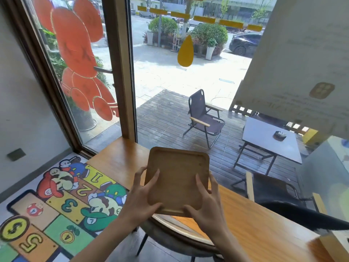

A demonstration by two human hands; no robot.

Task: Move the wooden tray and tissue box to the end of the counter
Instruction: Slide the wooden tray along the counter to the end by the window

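I hold a square wooden tray (177,173) with rounded corners and a raised rim above the wooden counter (255,214). It is tilted, far edge up. My left hand (140,197) grips its near left edge, fingers spread on the tray's face. On the near right edge my right hand (206,205) grips it the same way. The tray is empty. At the bottom right corner a wooden box-like object (332,246) lies partly cut off and blurred; whether it is the tissue box I cannot tell.
The counter runs along a large window to its far left end (120,156) by the window frame. A round-backed chair (170,237) stands under the counter below my hands. A colourful floor mat (56,205) lies at left. A dark blurred object (306,216) crosses the right.
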